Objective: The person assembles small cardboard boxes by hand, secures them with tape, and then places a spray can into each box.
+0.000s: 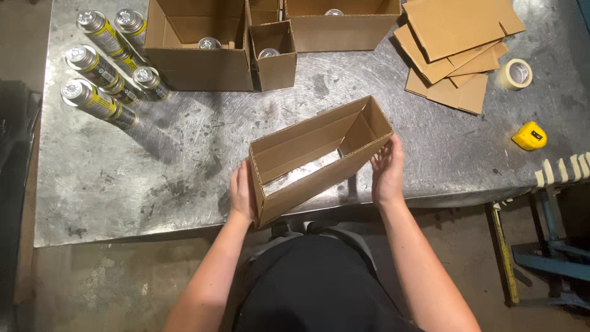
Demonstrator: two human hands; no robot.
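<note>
I saw the sleeve (319, 157), an open cardboard tube with no top or bottom, held just over the near edge of the worktop (184, 154); bare metal showed straight through it, so it carried nothing. My left hand (241, 192) pressed flat against its near-left end, fingers (236, 178) straight rather than curled. My right hand (387, 172) cupped the far-right end, its fingers (384, 154) bent loosely round the corner, a light hold and no clamp. Behind it stood three open boxes: the big box (196, 58) showed one can top inside, the small box (275, 58) beside it showed another, and the far box (339, 24) showed a third, just at the frame's top edge, where all three boxes were cut off. How many more cans sat in each I could not tell. Loose cans (101, 77) lay at far left. Flat cardboard (458, 52), a tape roll (516, 74) and a yellow tape measure (530, 136) lay to the right.
</note>
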